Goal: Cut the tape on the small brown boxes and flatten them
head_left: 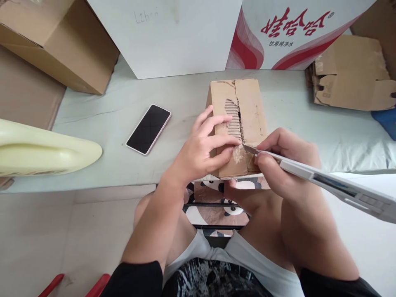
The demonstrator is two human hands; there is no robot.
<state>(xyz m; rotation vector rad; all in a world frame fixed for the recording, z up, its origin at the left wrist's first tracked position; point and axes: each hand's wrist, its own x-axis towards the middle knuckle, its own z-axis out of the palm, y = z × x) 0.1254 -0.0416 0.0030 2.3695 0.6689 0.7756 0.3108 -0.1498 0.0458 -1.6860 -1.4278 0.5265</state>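
A small brown cardboard box (252,109) lies on the cloth-covered table in front of me. Its top has a seam down the middle, and torn paper beside the seam bares the corrugated ridges. My left hand (206,146) rests on the box's left part with its fingers spread. In my right hand (286,161) is a white utility knife (309,173), gripped near the blade end. The blade tip touches the seam close to the near end of the box, just right of my left fingertips.
Left of the box lies a phone (149,129), screen up. A pale yellow smooth object (52,150) juts in from the left. Cardboard boxes (77,45) stand back left, a white carton (182,41) at the back, and flattened cardboard (352,74) back right. The table's front edge (102,185) runs before my knees.
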